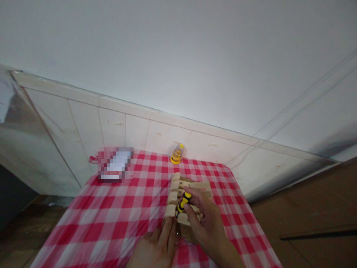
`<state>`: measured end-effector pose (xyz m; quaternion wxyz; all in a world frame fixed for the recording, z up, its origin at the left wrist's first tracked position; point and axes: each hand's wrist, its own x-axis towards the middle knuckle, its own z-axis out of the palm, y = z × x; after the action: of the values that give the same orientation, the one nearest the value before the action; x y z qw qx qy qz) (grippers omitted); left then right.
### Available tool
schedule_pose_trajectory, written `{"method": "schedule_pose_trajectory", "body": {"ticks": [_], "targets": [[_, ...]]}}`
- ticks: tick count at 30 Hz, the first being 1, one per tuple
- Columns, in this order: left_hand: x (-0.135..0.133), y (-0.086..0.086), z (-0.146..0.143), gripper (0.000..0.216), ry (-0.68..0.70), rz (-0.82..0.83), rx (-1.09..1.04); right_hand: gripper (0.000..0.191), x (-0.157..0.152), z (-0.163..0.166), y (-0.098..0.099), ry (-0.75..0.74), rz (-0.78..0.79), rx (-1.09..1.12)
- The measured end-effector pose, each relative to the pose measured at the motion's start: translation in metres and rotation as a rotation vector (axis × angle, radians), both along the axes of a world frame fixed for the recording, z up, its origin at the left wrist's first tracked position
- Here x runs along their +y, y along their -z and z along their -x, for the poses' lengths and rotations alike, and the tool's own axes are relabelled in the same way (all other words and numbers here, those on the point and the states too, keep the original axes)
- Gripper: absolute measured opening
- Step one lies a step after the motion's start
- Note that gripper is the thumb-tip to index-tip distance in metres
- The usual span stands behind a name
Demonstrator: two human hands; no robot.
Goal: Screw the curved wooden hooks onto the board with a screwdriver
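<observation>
My right hand (205, 212) is closed around a small yellow-and-black screwdriver (184, 202), tilted with its lower end toward the near part of a pale wooden piece (175, 186). This piece has a row of rounded blocks on its left side and flat slats (202, 185) with dark screws or holes on its right. My left hand (156, 243) lies at the near end of the wood, its fingers stretched out and touching the nearest block. The screwdriver's tip is too small to make out clearly, and my right hand covers part of the slats.
A red-and-white checked cloth (122, 208) covers the table. Against the wall at the back stands a clear, yellow-based container (177, 154), seemingly of screwdriver bits. A blurred-out phone-like device (115, 165) lies at the back left. White panelling (136, 130) borders the table's far edge.
</observation>
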<state>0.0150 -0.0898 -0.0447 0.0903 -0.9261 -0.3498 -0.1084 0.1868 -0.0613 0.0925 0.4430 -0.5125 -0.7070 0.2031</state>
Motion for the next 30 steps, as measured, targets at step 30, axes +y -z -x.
{"method": "schedule_pose_trajectory", "body": {"ticks": [30], "targets": [[0.003, -0.023, 0.010, 0.037, 0.137, -0.225, -0.091, 0.031, 0.007, 0.008, -0.007, 0.137, -0.087, 0.018]]}}
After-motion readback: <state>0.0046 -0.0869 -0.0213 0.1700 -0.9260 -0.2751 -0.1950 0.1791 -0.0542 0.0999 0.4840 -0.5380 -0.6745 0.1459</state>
